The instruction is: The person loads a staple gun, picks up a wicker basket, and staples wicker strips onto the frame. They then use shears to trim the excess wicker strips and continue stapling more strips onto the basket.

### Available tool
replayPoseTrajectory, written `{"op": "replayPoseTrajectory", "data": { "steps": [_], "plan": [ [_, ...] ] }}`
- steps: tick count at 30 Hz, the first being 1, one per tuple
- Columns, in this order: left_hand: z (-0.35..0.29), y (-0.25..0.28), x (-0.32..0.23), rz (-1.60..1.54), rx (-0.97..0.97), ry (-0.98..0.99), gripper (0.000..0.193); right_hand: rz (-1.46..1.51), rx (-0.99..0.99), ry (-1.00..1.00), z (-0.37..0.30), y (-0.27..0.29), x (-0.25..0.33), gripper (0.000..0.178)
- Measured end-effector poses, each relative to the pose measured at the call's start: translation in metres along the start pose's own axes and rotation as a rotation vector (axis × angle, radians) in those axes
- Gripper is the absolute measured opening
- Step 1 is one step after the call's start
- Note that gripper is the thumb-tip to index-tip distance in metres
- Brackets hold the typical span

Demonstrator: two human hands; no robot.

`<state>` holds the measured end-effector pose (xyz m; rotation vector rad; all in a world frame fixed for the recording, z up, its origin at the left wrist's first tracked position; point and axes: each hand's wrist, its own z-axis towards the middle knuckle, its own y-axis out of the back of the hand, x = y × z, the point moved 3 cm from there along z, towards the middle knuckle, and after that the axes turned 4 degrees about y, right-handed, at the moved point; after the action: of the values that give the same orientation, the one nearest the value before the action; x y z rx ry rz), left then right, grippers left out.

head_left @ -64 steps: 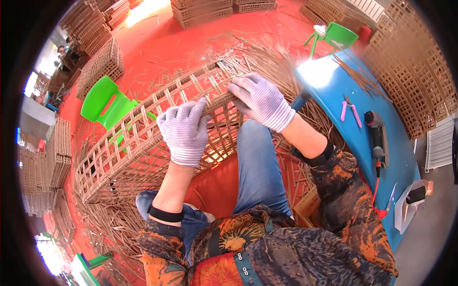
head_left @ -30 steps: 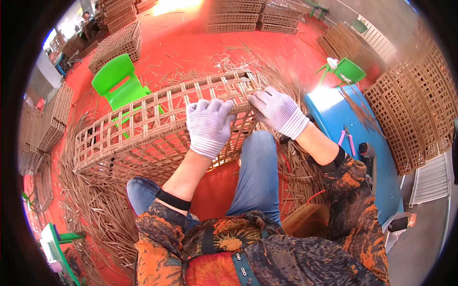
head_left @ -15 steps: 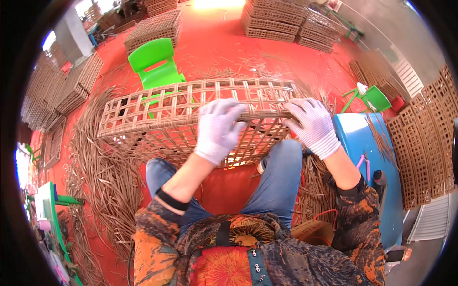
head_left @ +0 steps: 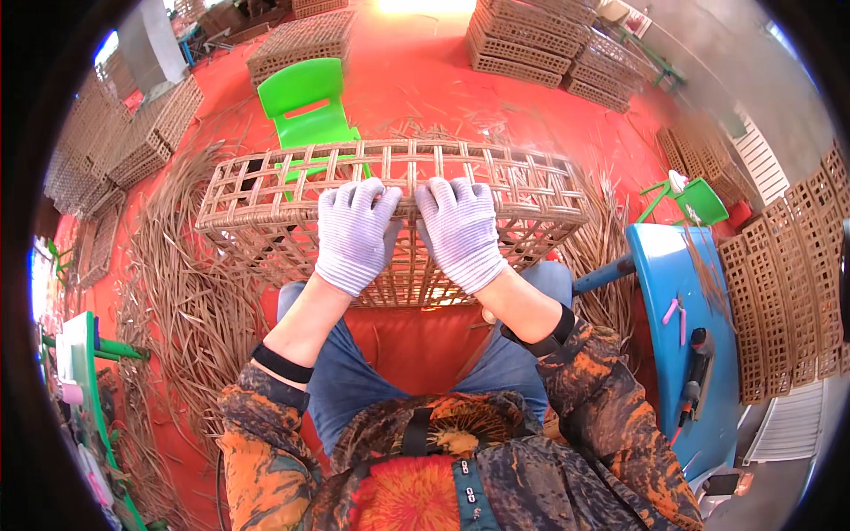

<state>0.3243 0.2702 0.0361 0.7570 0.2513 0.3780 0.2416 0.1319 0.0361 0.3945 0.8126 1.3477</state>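
Red floor (head_left: 416,71), glossy, littered with loose tan cane strips (head_left: 190,301) that fan out in bundles on our left side. Stacks of finished woven crates (head_left: 531,40) stand at the far edge; more lattice panels (head_left: 788,292) lean along the right. A small green plastic chair (head_left: 305,102) sits just behind the workpiece.

We note the workpiece: a long rectangular rattan basket (head_left: 531,190), open square-grid weave, pale brown, stiff canes bound at the crossings. It lies across our knees, tipped so that its upper rim faces us.

Left hand (head_left: 354,234): in a white knit glove, fingers curled over the top rim bar, palm flat against the lattice. Right hand (head_left: 460,232): same kind of glove, just beside the left, fingers likewise hooked over the rim. Both hands are closed about the rim bar, thumbs nearly touching.

To our right, a blue tabletop (head_left: 673,265), smooth, carrying pink-handled pliers (head_left: 677,314) and a dark-handled tool (head_left: 695,372).
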Motion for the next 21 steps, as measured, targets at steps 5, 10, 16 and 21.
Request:
{"op": "replayPoseTrajectory", "data": {
  "steps": [5,10,16,21],
  "plan": [
    [0.004,0.002,0.002,-0.053,0.028,-0.072,0.042,0.087,0.003,0.059,-0.002,0.006,-0.007,0.029],
    [0.007,0.005,0.01,-0.064,0.105,-0.092,0.037,0.175,0.178,0.018,0.006,0.014,-0.01,0.031],
    [0.0,0.037,0.036,-0.066,0.047,-0.03,0.053,0.181,0.105,0.032,0.003,0.009,-0.011,0.032],
    [-0.024,0.041,0.089,0.049,0.058,0.119,0.058,0.132,0.03,0.089,0.005,0.002,-0.021,0.032]
  ]
}}
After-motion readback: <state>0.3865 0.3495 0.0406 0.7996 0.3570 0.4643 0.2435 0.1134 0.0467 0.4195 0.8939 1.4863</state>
